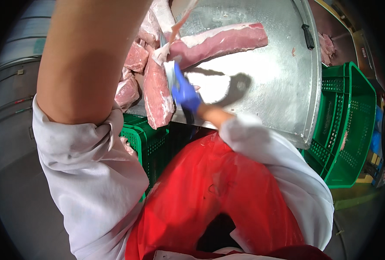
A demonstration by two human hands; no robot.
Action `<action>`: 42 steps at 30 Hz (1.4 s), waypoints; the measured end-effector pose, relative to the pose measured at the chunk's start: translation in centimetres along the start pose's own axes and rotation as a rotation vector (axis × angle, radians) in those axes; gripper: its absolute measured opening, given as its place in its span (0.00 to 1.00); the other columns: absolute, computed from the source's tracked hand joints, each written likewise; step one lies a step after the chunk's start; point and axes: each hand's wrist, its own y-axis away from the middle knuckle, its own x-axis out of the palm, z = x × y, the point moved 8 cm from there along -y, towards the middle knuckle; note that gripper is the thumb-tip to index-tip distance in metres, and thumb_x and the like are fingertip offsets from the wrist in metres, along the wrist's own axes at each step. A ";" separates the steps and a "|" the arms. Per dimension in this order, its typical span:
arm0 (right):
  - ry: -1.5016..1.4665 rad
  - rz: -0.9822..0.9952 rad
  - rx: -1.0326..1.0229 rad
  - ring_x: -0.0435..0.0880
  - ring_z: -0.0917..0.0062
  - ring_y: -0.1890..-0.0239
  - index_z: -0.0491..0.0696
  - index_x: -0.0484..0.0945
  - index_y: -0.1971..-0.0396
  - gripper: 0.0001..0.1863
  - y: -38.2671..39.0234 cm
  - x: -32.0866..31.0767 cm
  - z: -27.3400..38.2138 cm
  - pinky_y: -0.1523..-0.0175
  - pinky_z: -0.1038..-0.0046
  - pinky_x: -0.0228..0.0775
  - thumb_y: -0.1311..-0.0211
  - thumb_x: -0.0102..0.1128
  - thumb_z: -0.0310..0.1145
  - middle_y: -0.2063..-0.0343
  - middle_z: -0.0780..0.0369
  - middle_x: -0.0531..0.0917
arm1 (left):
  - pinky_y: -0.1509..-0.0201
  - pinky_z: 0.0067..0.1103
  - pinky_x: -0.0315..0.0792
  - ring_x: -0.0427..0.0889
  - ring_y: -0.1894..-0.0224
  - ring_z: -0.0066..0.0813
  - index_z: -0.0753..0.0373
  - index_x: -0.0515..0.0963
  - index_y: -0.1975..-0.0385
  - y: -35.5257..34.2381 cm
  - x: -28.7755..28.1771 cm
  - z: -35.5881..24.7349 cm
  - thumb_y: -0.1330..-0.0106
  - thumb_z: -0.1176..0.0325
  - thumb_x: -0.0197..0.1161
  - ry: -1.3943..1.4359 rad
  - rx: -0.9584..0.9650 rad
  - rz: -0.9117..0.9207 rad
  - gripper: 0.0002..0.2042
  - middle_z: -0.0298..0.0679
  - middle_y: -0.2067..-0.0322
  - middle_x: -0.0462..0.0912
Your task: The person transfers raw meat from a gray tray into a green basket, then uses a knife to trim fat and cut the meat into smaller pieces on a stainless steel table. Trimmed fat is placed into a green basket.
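My right hand [186, 92], in a blue glove, is closed on a knife [170, 74] over the meat; motion blurs its outline. Under the blade lies a long strip of pale pink meat [158, 97], its near end hanging over the table edge. To its right a second long piece of meat [227, 42], with a white fat layer along its far side, rests on the metal table [283, 91]. A thin strip of fat or membrane [183, 21] rises from the meat past the upper edge. My left arm [86, 56] reaches up out of view, its hand unseen.
Several meat chunks [129, 89] are piled at the table's left. A black-handled tool [308, 37] with a thin rod lies at the right. Green crates stand below the left edge [151, 143] and beyond the right edge [353, 130]; more meat [327, 47] lies far right.
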 end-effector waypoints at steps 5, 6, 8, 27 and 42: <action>-0.205 0.315 0.137 0.86 0.70 0.63 0.57 0.44 0.23 0.43 -0.9 0.6 2.8 0.57 0.71 0.80 0.35 0.53 0.26 0.59 0.51 0.83 | 0.69 0.22 0.73 0.76 0.74 0.22 0.66 0.77 0.65 1.7 1.1 -2.1 0.32 0.65 0.61 -0.021 0.062 -0.023 0.09 0.36 0.73 0.79; -0.313 0.373 0.137 0.79 0.79 0.82 0.65 0.44 0.23 0.44 -2.8 0.9 3.6 0.76 0.74 0.76 0.34 0.55 0.29 0.75 0.58 0.82 | 0.69 0.22 0.73 0.76 0.73 0.22 0.66 0.77 0.65 1.9 1.4 -2.6 0.32 0.65 0.61 -0.021 0.079 -0.025 0.09 0.36 0.73 0.79; -0.285 0.488 0.142 0.82 0.74 0.78 0.65 0.43 0.23 0.44 -2.5 2.1 5.6 0.69 0.70 0.78 0.35 0.56 0.32 0.70 0.55 0.83 | 0.68 0.22 0.73 0.76 0.73 0.22 0.65 0.77 0.65 2.3 1.7 -3.1 0.32 0.64 0.61 -0.026 0.106 -0.033 0.10 0.36 0.72 0.79; 0.562 0.428 0.234 0.84 0.47 0.61 0.69 0.50 0.25 0.35 18.8 -23.1 -2.1 0.52 0.54 0.75 0.30 0.49 0.40 0.63 0.45 0.84 | 0.63 0.25 0.74 0.78 0.68 0.25 0.68 0.76 0.62 29.4 -3.1 37.8 0.36 0.66 0.65 -0.254 -0.470 -0.517 0.12 0.39 0.69 0.80; -0.058 -0.134 0.628 0.84 0.73 0.76 0.54 0.50 0.25 0.38 24.6 -35.8 -4.2 0.76 0.70 0.77 0.32 0.56 0.30 0.72 0.57 0.82 | 0.46 0.25 0.74 0.79 0.52 0.28 0.67 0.77 0.49 36.7 -19.6 11.8 0.29 0.66 0.62 -0.551 -0.180 -1.034 0.14 0.41 0.52 0.81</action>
